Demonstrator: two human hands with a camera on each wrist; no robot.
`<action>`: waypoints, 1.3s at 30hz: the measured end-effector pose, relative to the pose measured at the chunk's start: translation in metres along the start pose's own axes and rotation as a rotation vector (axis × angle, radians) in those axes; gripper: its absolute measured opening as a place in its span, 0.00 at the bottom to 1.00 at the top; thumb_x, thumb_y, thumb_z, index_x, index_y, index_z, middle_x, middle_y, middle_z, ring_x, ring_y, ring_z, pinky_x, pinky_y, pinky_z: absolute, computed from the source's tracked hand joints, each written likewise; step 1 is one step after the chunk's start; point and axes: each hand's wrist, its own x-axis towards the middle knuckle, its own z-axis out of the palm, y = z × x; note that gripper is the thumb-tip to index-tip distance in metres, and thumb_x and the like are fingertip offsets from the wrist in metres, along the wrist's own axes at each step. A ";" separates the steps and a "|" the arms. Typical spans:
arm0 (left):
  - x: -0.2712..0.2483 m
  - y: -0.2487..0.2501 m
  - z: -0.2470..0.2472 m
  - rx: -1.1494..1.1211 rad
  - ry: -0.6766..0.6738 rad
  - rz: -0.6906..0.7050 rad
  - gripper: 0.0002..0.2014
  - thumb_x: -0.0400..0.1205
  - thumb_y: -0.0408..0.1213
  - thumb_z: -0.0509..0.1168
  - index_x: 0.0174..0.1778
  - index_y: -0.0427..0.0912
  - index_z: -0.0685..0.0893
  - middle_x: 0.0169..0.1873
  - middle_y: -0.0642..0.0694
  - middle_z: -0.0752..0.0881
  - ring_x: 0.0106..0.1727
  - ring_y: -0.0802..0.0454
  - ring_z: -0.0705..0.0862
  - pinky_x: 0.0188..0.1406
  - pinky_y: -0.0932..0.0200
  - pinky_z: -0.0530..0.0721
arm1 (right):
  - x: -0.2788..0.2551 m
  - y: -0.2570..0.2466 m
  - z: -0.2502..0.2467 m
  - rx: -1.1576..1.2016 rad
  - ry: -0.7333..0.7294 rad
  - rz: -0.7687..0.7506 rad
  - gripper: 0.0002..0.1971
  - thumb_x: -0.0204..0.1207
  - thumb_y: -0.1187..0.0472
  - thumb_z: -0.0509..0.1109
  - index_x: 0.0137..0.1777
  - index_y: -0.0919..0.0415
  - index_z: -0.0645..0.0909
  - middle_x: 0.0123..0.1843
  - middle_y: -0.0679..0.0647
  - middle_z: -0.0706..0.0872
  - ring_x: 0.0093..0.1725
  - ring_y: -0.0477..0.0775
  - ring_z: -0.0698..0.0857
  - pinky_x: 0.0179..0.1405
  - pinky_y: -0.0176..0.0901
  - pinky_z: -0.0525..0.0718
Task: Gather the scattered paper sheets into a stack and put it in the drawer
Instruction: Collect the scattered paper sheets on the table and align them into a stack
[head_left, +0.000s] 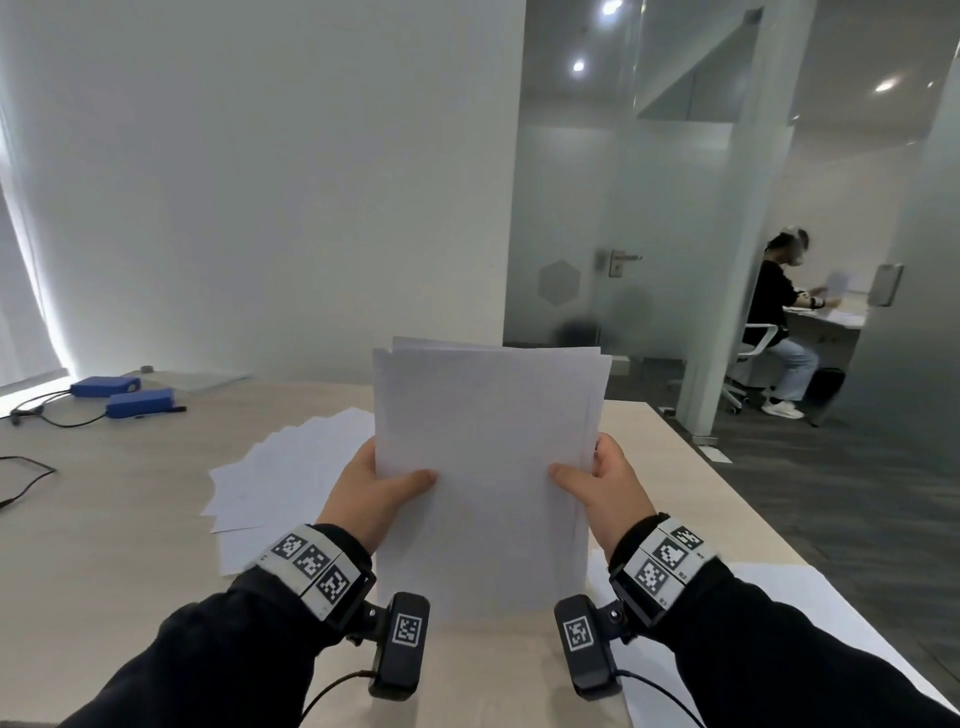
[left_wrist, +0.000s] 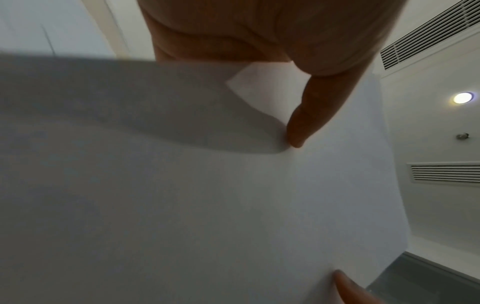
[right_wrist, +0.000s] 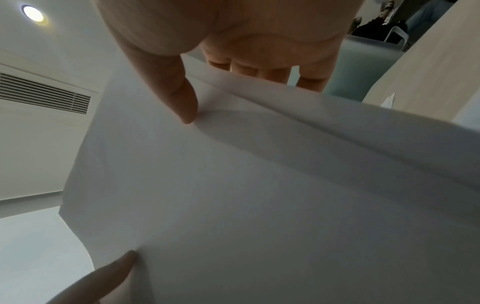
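A stack of white paper sheets (head_left: 488, 467) stands upright on its lower edge on the pale wooden table (head_left: 104, 545), its top edges uneven. My left hand (head_left: 379, 493) grips the stack's left side, thumb on the front, fingers behind. My right hand (head_left: 605, 488) grips the right side the same way. Each wrist view is filled by the stack (left_wrist: 207, 205) (right_wrist: 259, 205), with a thumb pressed on the paper. More loose sheets (head_left: 280, 467) lie fanned on the table to the left. Another sheet (head_left: 779, 623) lies under my right forearm. No drawer is in view.
Two blue boxes (head_left: 122, 396) with black cables sit at the table's far left. The table's right edge (head_left: 727, 488) drops to dark carpet. A glass partition and door stand beyond; a person (head_left: 774, 322) sits at another desk far right.
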 end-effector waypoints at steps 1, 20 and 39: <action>-0.002 -0.002 0.002 -0.002 0.010 -0.005 0.25 0.65 0.42 0.77 0.59 0.52 0.85 0.51 0.50 0.93 0.52 0.48 0.92 0.57 0.42 0.88 | -0.001 0.002 0.001 -0.004 -0.005 0.013 0.15 0.76 0.70 0.72 0.60 0.56 0.79 0.53 0.51 0.92 0.50 0.52 0.91 0.52 0.51 0.89; -0.024 -0.022 0.015 0.006 0.049 -0.095 0.07 0.79 0.34 0.71 0.51 0.46 0.88 0.45 0.47 0.94 0.52 0.43 0.90 0.56 0.46 0.86 | -0.027 0.013 -0.004 -0.140 -0.075 0.148 0.16 0.71 0.66 0.68 0.57 0.53 0.84 0.52 0.54 0.92 0.54 0.60 0.90 0.60 0.61 0.86; -0.101 -0.049 0.153 0.702 -0.572 -0.130 0.29 0.75 0.59 0.64 0.74 0.65 0.68 0.65 0.51 0.82 0.66 0.48 0.82 0.70 0.49 0.78 | -0.105 -0.054 -0.195 -0.923 0.374 -0.208 0.16 0.85 0.59 0.61 0.67 0.44 0.83 0.53 0.39 0.85 0.54 0.46 0.83 0.55 0.37 0.75</action>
